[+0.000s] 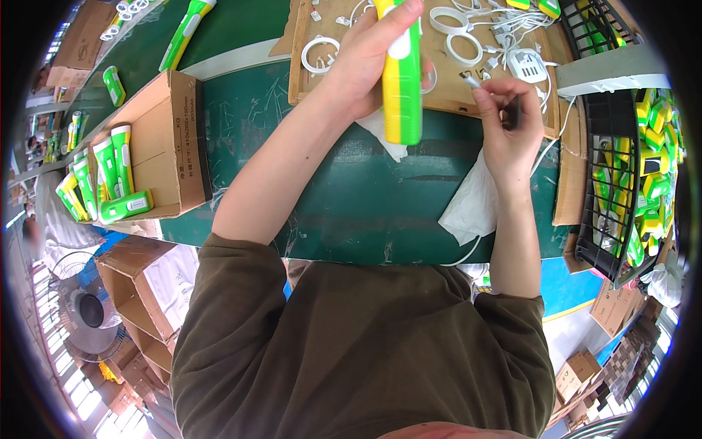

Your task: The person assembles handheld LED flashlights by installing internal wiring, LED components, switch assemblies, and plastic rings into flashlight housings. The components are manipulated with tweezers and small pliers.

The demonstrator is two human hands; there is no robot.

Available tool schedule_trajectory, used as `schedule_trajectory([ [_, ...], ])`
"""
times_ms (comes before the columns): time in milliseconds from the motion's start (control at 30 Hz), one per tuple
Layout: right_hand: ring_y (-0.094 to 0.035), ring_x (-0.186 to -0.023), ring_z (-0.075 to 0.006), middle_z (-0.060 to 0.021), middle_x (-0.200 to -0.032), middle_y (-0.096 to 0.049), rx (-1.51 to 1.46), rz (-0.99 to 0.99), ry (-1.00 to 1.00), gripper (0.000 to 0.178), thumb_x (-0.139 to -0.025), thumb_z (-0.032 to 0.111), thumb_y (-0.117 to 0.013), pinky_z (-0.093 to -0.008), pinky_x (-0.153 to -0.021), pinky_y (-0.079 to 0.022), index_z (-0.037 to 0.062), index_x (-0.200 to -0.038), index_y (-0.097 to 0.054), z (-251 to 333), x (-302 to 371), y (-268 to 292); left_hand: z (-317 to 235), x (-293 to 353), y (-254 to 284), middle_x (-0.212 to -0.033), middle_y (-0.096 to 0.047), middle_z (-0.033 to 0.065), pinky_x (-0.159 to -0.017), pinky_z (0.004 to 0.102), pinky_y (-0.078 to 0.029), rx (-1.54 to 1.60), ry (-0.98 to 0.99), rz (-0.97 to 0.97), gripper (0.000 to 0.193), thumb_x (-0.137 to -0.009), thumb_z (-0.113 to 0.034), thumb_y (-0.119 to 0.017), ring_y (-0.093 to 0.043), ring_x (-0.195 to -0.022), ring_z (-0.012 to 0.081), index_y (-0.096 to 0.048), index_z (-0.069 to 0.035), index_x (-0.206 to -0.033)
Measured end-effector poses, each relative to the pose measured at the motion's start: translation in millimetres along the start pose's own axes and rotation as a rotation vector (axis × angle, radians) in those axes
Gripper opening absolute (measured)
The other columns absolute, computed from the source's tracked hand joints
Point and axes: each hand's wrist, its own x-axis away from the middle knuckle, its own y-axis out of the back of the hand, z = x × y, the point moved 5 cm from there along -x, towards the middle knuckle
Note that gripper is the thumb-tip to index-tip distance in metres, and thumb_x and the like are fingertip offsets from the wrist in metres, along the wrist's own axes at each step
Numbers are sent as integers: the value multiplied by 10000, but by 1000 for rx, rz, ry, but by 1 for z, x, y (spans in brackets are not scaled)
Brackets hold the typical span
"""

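My left hand (357, 69) is wrapped round a green and yellow flashlight (402, 102), held upright above the table with its upper end cut off by the picture's edge. To its right, my right hand (512, 128) is closed in a pinch, with a small white cable plug (472, 80) at its fingertips. A white cable (542, 155) runs near the right wrist. Beyond both hands lies a shallow cardboard tray (294, 73) with white rings (463, 48), tangled white cables (504, 22) and a white charger block (526, 66).
A cardboard box (186, 139) holding several flashlights stands at the left on the green table (351, 219). Black crates (605, 197) of green and yellow pieces flank the right side. White cloth or paper (472, 201) lies under my right forearm. A fan (88, 311) stands at lower left.
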Motion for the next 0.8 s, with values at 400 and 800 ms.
schedule_trajectory([
  [400,-566,-693,-58,-17,-813,-652,-56,6,78,126,-828,36,-696,-191,-631,-457,19,-945,-653,6,7,-3,15,1,-10,-680,-551,65,-452,316,-455,189,78,205,611,-910,-649,-337,-554,-521,177,-553,-78,-938],
  [800,-623,-684,-58,-33,-773,-672,-208,-9,37,117,-818,7,-697,-180,-588,-469,0,-929,-661,18,16,3,18,25,-35,-897,-587,82,-625,332,-542,-316,-259,283,450,-967,-432,-446,-625,-770,182,-381,-75,-1233],
])
